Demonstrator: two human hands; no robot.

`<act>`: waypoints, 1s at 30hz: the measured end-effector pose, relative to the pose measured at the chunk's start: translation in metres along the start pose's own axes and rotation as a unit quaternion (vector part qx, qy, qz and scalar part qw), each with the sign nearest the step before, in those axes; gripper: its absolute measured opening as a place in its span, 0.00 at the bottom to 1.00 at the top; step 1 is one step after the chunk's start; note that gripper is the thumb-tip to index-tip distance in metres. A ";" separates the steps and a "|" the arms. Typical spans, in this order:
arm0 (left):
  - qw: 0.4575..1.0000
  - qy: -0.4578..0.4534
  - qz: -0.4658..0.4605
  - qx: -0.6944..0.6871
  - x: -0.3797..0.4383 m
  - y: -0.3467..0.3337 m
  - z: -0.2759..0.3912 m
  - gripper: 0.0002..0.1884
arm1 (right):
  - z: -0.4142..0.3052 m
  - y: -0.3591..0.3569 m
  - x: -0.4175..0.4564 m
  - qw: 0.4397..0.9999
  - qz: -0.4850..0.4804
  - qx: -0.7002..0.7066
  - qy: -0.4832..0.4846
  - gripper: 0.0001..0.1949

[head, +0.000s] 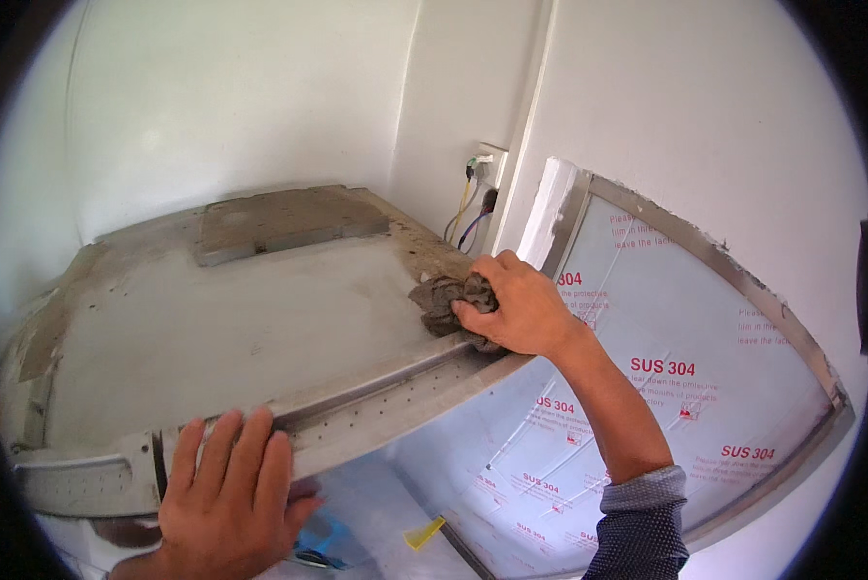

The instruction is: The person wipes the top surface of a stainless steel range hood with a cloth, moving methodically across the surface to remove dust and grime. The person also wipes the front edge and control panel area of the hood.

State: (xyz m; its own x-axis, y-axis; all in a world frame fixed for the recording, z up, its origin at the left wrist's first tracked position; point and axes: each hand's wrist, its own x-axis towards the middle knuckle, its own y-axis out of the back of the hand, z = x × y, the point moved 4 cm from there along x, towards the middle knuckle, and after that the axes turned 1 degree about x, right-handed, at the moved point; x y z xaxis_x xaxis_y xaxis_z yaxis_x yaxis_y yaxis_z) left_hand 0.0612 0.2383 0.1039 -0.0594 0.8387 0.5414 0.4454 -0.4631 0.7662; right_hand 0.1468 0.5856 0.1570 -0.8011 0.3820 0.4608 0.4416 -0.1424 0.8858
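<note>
Before me is the dusty top panel (209,312) of a large appliance, probably a refrigerator. My right hand (524,301) grips a crumpled, dirty grey cloth (437,301) at the panel's front right corner. The cloth lies against the panel and its grooved front edge strip (376,406), which has rows of small holes. Farther left, my left hand (227,493) lies over this front strip with its fingers pointing away from me. Nothing is held in it. Along the rear of the panel runs a raised cover (289,221) coated in brown grime.
White walls stand close behind and to the right. A wall socket (490,163) with plugs and cables is near the back right corner. On the right is a metal-framed steel panel (666,304) under printed protective film. A yellow tag (424,533) sits below the front edge.
</note>
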 end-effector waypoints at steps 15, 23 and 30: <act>0.998 0.034 0.050 -0.025 -0.009 -0.010 -0.003 0.32 | 0.026 -0.017 0.071 0.977 0.023 -0.054 -0.204 0.30; 0.995 0.032 0.086 -0.030 -0.006 -0.009 -0.008 0.26 | 0.073 0.026 0.019 0.971 -0.061 -0.061 -0.221 0.27; 0.996 0.071 0.060 -0.017 -0.004 -0.005 0.002 0.26 | 0.044 0.033 -0.004 0.969 -0.041 -0.055 -0.236 0.27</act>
State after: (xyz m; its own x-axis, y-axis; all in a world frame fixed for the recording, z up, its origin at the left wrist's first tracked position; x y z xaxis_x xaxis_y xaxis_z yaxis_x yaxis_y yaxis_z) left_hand 0.0607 0.2381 0.0975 -0.1334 0.7289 0.6715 0.4258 -0.5697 0.7030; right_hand 0.1823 0.6192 0.1822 -0.5466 0.7675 0.3349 0.3170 -0.1805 0.9311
